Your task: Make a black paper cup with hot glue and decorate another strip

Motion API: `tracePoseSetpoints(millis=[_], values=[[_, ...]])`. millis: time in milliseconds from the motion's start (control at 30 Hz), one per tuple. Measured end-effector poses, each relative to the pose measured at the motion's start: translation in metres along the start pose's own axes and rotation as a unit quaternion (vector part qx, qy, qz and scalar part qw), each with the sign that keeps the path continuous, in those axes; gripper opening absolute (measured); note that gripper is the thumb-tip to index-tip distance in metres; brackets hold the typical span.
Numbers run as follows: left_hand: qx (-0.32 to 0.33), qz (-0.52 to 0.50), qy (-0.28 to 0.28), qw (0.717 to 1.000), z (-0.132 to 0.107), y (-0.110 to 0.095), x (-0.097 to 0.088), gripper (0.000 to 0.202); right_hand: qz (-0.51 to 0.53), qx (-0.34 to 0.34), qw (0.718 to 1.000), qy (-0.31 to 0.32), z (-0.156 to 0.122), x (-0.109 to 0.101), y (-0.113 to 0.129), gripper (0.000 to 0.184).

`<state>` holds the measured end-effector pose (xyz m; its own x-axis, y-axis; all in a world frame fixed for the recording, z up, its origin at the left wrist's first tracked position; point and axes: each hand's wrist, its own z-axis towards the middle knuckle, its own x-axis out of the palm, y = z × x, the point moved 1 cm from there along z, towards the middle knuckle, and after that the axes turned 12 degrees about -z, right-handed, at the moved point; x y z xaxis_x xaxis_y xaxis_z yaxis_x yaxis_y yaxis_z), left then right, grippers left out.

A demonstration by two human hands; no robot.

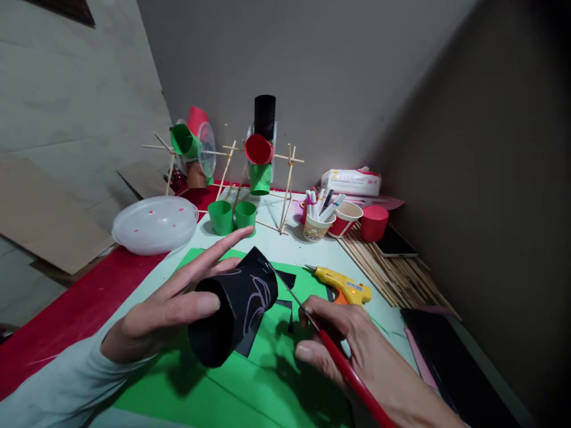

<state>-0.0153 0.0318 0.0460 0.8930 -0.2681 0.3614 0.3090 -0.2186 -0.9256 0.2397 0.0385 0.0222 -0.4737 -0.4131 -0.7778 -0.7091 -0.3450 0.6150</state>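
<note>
My left hand [165,309] grips a black paper tube [250,297] from the left, thumb near its open end and index finger stretched out. Pale looping pencil-like lines mark the tube's side, and a black flap sticks up at its far end. My right hand [352,345] is closed on a long red-handled tool [343,362] with a thin metal shaft; its exact kind is unclear. The tool's tip meets or nearly meets the tube's far edge. Beneath both hands lies a green paper sheet [178,386], with black paper scraps [285,306] on it.
A yellow glue gun [341,284] lies right of the sheet. Behind stand two green paper cups [220,218], stick frames [288,190] carrying coloured cups, and a cup of markers [319,226]. Wooden sticks [392,273], a phone [397,242] and a clear plastic lid [154,224] flank them.
</note>
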Motion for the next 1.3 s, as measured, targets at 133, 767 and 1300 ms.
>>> tracePoseSetpoints(millis=[133, 767, 1300], values=[[0.004, -0.025, 0.012, 1.000, 0.002, 0.001, 0.000, 0.092, 0.039, -0.004, 0.999, -0.019, -0.002, -0.002, 0.005, 0.043], [0.027, -0.078, -0.091, 0.992, 0.003, 0.003, -0.001, 0.057, -0.091, -0.034, 0.991, -0.095, 0.001, -0.005, -0.003, 0.037], [0.001, 0.361, 0.028, 0.932, 0.019, 0.032, -0.004, 0.067, 0.010, -0.034, 0.995, -0.092, 0.003, -0.021, -0.010, 0.043]])
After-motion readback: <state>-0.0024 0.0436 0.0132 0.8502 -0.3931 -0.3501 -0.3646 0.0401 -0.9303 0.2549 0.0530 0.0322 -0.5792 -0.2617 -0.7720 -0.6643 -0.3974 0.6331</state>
